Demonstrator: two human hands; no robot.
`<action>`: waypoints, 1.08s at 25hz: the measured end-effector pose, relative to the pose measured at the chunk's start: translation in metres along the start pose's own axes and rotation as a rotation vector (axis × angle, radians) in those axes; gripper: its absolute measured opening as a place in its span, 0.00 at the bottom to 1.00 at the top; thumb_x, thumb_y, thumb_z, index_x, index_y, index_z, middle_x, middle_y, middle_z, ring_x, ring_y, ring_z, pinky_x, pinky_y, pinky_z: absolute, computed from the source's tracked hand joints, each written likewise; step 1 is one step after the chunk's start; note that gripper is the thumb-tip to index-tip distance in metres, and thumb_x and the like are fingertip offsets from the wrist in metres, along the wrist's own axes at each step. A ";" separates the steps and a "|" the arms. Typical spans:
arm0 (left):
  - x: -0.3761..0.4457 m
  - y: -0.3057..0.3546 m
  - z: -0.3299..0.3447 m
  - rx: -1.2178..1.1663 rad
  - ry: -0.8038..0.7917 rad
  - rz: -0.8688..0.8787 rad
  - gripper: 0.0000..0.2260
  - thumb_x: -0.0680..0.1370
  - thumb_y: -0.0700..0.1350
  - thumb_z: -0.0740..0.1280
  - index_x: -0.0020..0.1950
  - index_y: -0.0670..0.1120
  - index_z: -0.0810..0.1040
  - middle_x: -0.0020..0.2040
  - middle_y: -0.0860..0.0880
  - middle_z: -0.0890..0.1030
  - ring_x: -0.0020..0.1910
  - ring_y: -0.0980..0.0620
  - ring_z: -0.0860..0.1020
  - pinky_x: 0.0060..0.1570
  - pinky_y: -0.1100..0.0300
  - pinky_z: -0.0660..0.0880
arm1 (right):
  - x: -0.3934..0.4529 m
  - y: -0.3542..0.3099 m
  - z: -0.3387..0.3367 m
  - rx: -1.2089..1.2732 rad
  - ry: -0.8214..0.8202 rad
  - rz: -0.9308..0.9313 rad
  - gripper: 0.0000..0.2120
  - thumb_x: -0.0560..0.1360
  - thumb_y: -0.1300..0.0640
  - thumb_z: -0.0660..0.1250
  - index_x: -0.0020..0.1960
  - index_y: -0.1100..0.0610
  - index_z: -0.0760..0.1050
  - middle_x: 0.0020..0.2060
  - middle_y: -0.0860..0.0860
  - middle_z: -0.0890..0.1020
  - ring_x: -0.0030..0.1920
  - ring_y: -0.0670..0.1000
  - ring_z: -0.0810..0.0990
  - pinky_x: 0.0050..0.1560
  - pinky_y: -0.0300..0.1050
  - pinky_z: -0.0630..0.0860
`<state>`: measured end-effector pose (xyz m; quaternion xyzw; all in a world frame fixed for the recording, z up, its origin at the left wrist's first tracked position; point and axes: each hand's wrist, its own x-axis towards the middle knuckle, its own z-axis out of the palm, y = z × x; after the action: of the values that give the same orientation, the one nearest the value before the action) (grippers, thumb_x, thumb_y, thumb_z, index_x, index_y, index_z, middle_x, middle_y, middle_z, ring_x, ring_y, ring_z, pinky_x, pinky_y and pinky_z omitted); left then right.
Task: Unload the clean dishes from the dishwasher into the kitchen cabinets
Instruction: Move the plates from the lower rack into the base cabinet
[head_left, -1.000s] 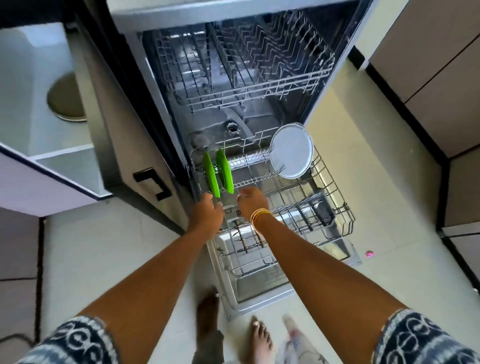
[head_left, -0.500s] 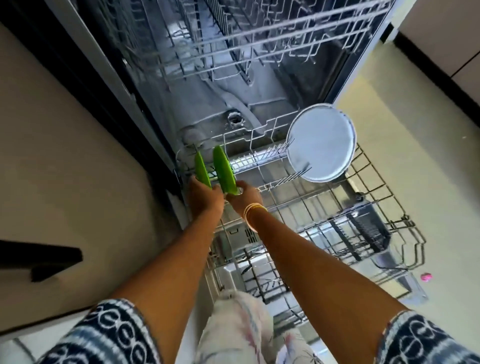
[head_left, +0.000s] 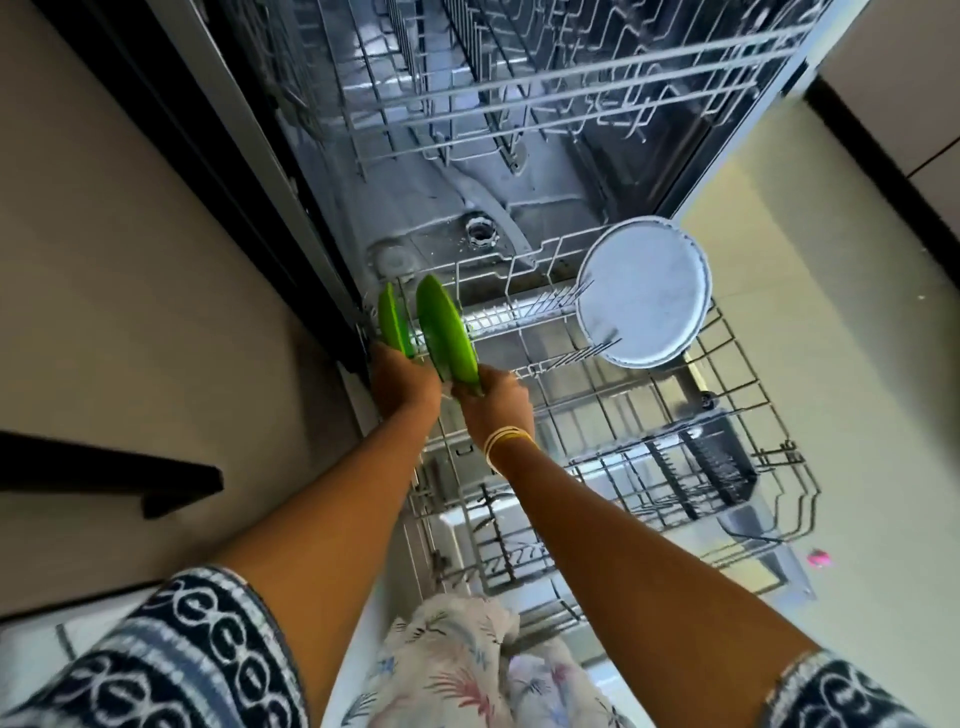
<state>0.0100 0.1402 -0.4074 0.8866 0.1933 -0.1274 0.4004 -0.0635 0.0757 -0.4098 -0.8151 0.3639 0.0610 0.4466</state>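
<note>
Two green plates stand on edge at the back left of the pulled-out lower rack (head_left: 727, 395). My left hand (head_left: 402, 382) grips the lower edge of the left green plate (head_left: 390, 322). The right green plate (head_left: 447, 332) is held at its lower edge by my right hand (head_left: 496, 400) and sits slightly raised and tilted. A white plate (head_left: 644, 291) stands upright at the back right of the same rack.
The upper rack (head_left: 519, 93) hangs above the tub with nothing visible in it. A dark cutlery basket (head_left: 719, 462) sits at the rack's right. A cabinet front with a black handle (head_left: 109, 473) lies to the left. Tiled floor with a small pink object (head_left: 818, 558) lies to the right.
Both hands reached from the rack's front to the green plates and took hold of them. The right plate has lifted and tilted slightly. My head moved closer and lower.
</note>
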 end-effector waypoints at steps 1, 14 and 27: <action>-0.010 0.003 -0.010 -0.026 0.004 -0.004 0.18 0.75 0.34 0.60 0.65 0.38 0.69 0.63 0.36 0.76 0.61 0.36 0.75 0.59 0.48 0.71 | -0.012 -0.005 -0.006 -0.059 -0.021 -0.024 0.14 0.75 0.47 0.67 0.59 0.47 0.79 0.47 0.57 0.84 0.50 0.60 0.82 0.49 0.48 0.78; -0.180 0.093 -0.176 -0.782 -0.373 -0.518 0.29 0.77 0.67 0.56 0.67 0.47 0.69 0.56 0.43 0.76 0.50 0.41 0.77 0.45 0.43 0.77 | -0.190 -0.058 -0.173 -0.605 0.242 -0.531 0.22 0.68 0.68 0.71 0.60 0.53 0.79 0.55 0.54 0.83 0.52 0.65 0.77 0.36 0.56 0.82; -0.275 0.020 -0.256 -0.696 -0.661 -0.493 0.13 0.80 0.46 0.62 0.64 0.45 0.72 0.45 0.45 0.80 0.41 0.46 0.79 0.39 0.48 0.76 | -0.267 -0.067 -0.208 0.372 0.048 0.314 0.22 0.67 0.61 0.65 0.61 0.59 0.71 0.55 0.62 0.78 0.55 0.62 0.78 0.57 0.62 0.76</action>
<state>-0.2087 0.2563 -0.1240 0.5425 0.2901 -0.4186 0.6680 -0.2612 0.0812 -0.1266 -0.6536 0.5017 0.0423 0.5651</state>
